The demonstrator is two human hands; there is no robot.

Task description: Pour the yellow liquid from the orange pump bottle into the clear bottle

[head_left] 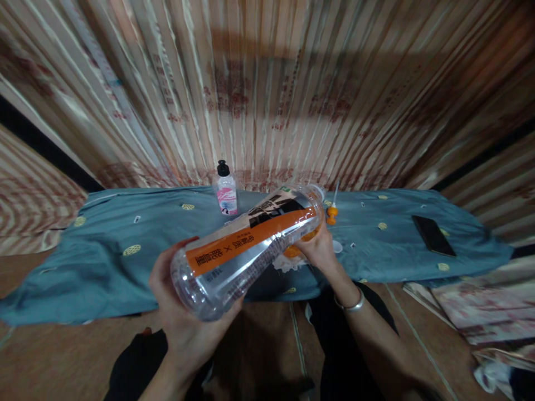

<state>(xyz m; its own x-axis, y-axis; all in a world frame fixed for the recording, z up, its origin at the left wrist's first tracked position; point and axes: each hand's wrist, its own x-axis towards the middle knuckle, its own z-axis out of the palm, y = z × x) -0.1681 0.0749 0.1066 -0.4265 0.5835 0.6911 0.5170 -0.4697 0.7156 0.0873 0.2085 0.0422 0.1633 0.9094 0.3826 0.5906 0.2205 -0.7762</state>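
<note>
I hold a clear plastic bottle [246, 245] with an orange and black label, tilted with its base toward me and its neck pointing away to the right. My left hand [179, 317] cups the base from below, fingers wrapped round it. My right hand [320, 248] is closed near the bottle's neck, partly hidden behind it, with something orange and a white tissue-like piece under it. A silver bangle sits on the right wrist.
A teal cloth [125, 250] lies across the floor in front of me. On it stand a small pump bottle with a pink label [226, 192], a small orange applicator [332, 211], a white cap [337, 246] and a black phone [433, 235]. Striped curtains hang behind; papers lie at right.
</note>
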